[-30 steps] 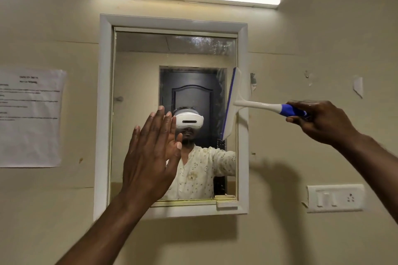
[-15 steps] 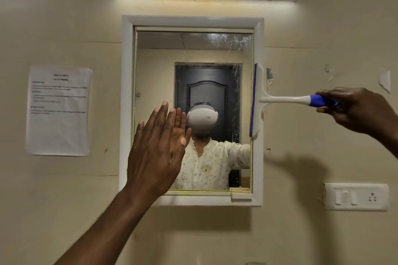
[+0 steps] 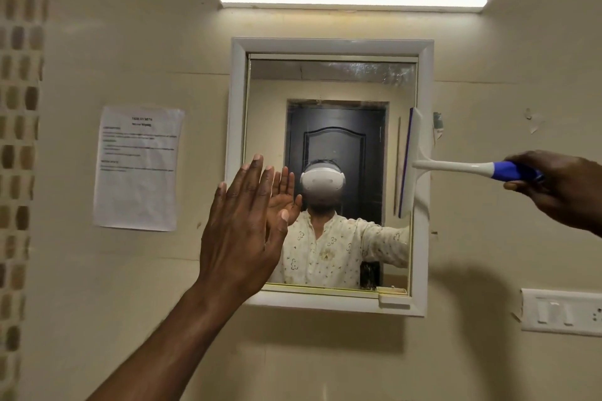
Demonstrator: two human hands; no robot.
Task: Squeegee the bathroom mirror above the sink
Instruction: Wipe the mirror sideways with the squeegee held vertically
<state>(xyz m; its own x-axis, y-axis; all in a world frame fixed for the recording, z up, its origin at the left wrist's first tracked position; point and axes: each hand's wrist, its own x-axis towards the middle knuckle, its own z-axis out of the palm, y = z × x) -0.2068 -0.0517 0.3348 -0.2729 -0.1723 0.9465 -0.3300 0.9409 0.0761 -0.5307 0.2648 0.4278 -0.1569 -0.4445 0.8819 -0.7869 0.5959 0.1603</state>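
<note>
A white-framed mirror (image 3: 329, 81) hangs on the beige wall. The white squeegee (image 3: 411, 163) with a blue-edged blade stands upright against the mirror's right edge, its handle pointing right. My right hand (image 3: 563, 187) grips the blue end of that handle. My left hand (image 3: 242, 231) is flat with fingers up, pressed on or just in front of the mirror's lower left part. Streaks and droplets show along the top of the glass. The sink is out of view.
A lit tube light (image 3: 353, 1) runs above the mirror. A printed paper sheet (image 3: 138, 169) is stuck on the wall to the left. A white switch plate (image 3: 561, 314) sits low on the right. Mosaic tiles (image 3: 19, 140) line the far left edge.
The view has shifted left, so the mirror sits further right in frame. The squeegee blade stays at the mirror's right edge, a little lower. My left hand holds its pose.
</note>
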